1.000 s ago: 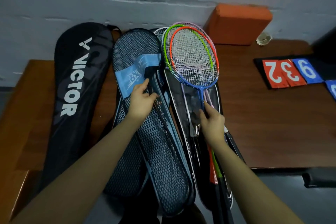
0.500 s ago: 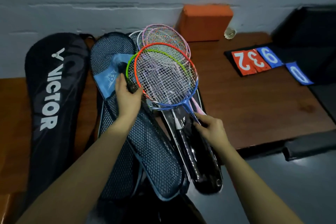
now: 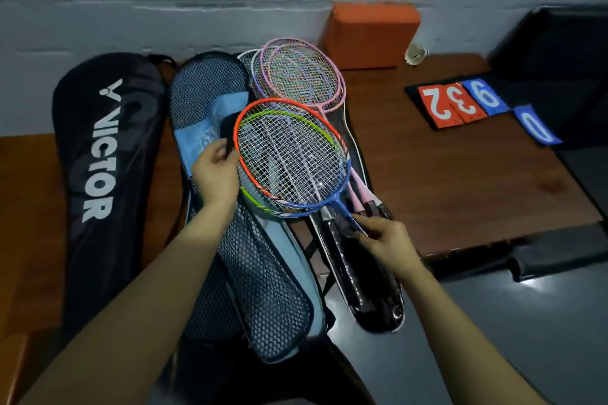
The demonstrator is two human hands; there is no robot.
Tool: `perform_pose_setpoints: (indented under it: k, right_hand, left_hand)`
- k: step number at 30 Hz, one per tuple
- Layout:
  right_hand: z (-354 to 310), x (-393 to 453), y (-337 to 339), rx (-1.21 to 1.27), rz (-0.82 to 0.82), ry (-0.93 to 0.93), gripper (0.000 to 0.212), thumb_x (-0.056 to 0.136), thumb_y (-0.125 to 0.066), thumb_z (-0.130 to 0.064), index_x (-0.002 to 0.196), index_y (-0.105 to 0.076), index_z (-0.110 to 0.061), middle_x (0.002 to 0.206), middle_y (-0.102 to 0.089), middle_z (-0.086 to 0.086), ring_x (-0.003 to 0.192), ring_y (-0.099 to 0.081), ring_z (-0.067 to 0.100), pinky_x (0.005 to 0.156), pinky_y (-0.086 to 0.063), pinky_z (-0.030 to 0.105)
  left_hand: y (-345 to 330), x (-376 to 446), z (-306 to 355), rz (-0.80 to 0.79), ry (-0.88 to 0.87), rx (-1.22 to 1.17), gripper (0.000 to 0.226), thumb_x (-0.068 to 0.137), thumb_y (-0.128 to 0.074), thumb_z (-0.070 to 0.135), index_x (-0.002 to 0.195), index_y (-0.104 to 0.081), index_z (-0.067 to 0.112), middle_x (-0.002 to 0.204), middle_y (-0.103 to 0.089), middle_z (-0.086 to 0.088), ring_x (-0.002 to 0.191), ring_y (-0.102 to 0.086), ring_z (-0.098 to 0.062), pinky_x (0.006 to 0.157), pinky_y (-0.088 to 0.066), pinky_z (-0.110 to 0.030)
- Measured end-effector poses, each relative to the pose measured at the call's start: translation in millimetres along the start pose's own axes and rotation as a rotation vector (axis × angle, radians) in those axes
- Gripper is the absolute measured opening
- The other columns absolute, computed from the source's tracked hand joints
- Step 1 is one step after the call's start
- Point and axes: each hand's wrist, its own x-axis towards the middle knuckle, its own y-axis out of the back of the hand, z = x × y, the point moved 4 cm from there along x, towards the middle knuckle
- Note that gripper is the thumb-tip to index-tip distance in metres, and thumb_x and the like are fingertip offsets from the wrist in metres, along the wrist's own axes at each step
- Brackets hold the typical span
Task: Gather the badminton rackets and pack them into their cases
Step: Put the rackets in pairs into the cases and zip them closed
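My right hand (image 3: 383, 240) pinches the shafts of two stacked rackets, an orange-and-blue racket (image 3: 292, 154) over a green-framed one (image 3: 263, 204). Their heads hover above the mesh-and-blue case (image 3: 250, 273). My left hand (image 3: 215, 171) grips the dark edge of that case's opening by the orange rim. Two pink rackets (image 3: 301, 76) and a white racket (image 3: 248, 59) lie further back on a clear black case (image 3: 371, 302). A black Victor case (image 3: 98, 154) lies flat at the left.
The brown table (image 3: 460, 181) carries an orange block (image 3: 370, 34) against the wall, a shuttlecock (image 3: 416, 54) and a flip scoreboard (image 3: 473, 105) showing numbers at the right. A black object (image 3: 559, 43) stands at the far right. The table's front edge drops to a dark floor.
My right hand has drawn the orange and green rackets back toward me, off the pink ones, and tilted them left over the mesh case. My left hand shifted along the case opening.
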Motion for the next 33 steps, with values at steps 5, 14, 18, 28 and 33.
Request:
perform_pose_setpoints:
  k: [5,14,18,28,33]
  right_hand:
    - [-2,-10,-4,-0.070,-0.077,-0.007,0.040,0.079,-0.070,-0.016,0.114,-0.064,-0.035,0.097,-0.070,-0.011,0.093,-0.065,0.009,0.082,-0.051,0.029]
    - [-24,-15,-23,0.090,-0.181,-0.066,0.035,0.078,-0.073,-0.009,0.111,-0.069,-0.019,0.100,-0.069,-0.010,0.085,-0.064,-0.005,0.083,-0.050,0.019]
    - [-40,-10,-34,0.223,-0.198,-0.119,0.035,0.078,-0.071,-0.002,0.111,-0.068,-0.011,0.088,-0.071,0.000,0.072,-0.063,0.001,0.072,-0.051,0.018]
    - [-68,-7,-70,0.273,-0.278,-0.068,0.038,0.084,-0.061,0.006,0.119,-0.061,-0.008,0.059,-0.063,-0.015,0.050,-0.054,-0.006,0.051,-0.041,0.006]
    - [-75,-10,-85,0.149,-0.174,0.000,0.035,0.085,-0.061,-0.008,0.116,-0.066,-0.026,0.087,-0.072,-0.013,0.065,-0.056,0.000,0.063,-0.052,0.026]
  left_hand:
    - [4,5,18,0.014,-0.025,-0.108,0.036,0.085,-0.062,0.004,0.120,-0.056,-0.002,0.110,-0.060,-0.004,0.096,-0.056,-0.008,0.071,-0.045,-0.003]
    - [-3,-19,18,-0.326,-0.190,0.229,0.054,0.085,-0.060,0.004,0.136,-0.044,0.012,0.119,-0.055,0.002,0.108,-0.054,-0.014,0.085,-0.041,-0.013]
    - [1,-39,6,-0.349,-0.201,0.315,0.056,0.086,-0.059,0.004,0.138,-0.040,0.012,0.107,-0.060,-0.008,0.065,-0.049,-0.002,0.060,-0.041,-0.002]
    - [31,-44,-27,-0.275,-0.250,0.445,0.052,0.085,-0.057,0.005,0.135,-0.044,0.013,0.099,-0.054,-0.007,0.068,-0.051,-0.006,0.068,-0.043,-0.019]
    - [33,-43,-15,-0.285,-0.117,0.178,0.045,0.083,-0.059,0.002,0.126,-0.052,0.013,0.082,-0.056,0.005,0.068,-0.053,-0.005,0.067,-0.044,-0.012]
